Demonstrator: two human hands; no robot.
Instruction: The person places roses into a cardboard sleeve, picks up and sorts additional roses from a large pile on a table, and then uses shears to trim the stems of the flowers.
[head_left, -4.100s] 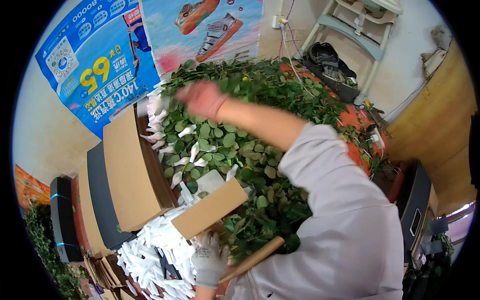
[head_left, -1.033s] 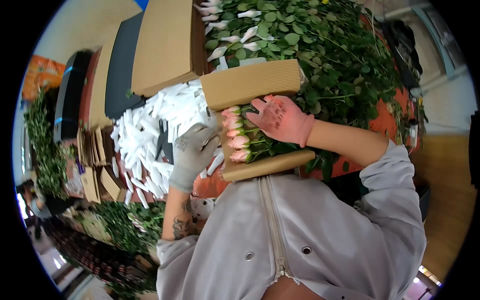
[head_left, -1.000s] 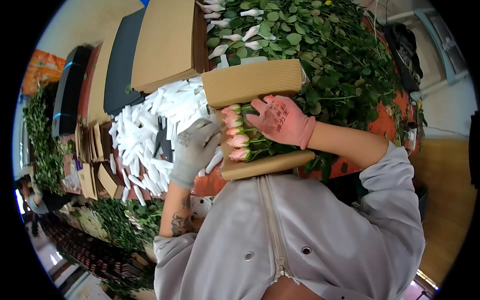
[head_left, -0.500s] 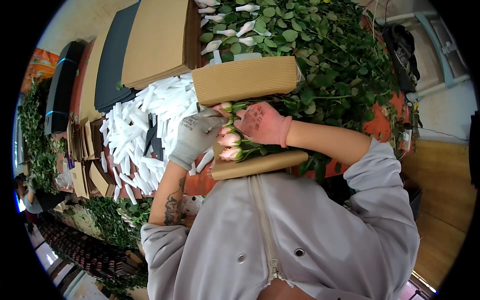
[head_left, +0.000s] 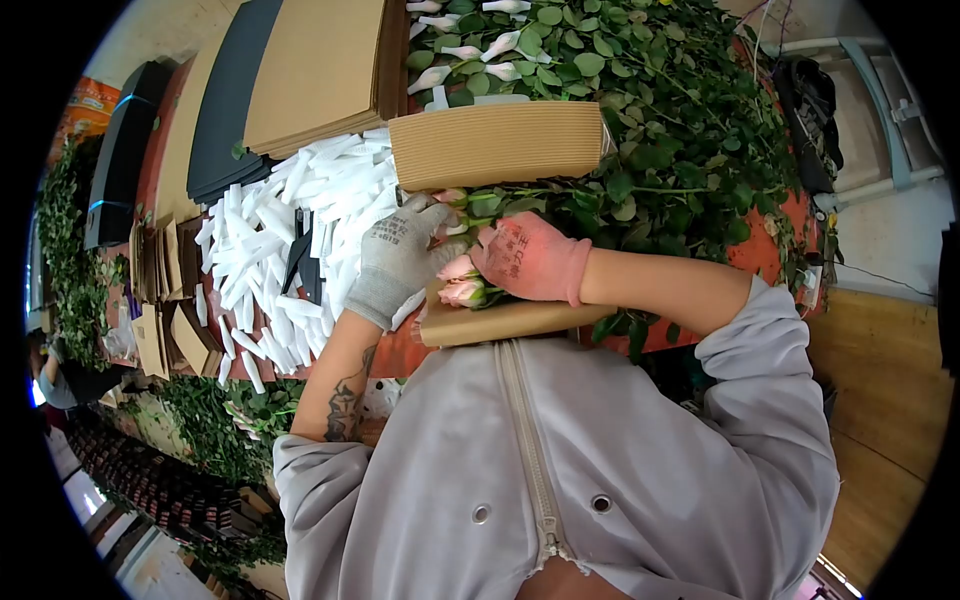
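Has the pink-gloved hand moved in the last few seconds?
Yes, toward the wearer: the right hand, earlier by the far end of the brown cardboard stack, is now nearer the body than that stack, beside the pink roses.

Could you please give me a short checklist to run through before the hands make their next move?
1. Lower two roses in view: ok, their pink heads show below the left hand's fingers.
2. Those heads covered: not ok, both are bare.
3. Left hand at the upper heads: ok, though its exact hold is hidden: cannot tell.
4. Right hand gripping stems: cannot tell, its fingertips are hidden.
5. White sleeves near the left hand: ok, heaped beside it.
6. Black tool clear of both hands: ok, it lies among the sleeves.
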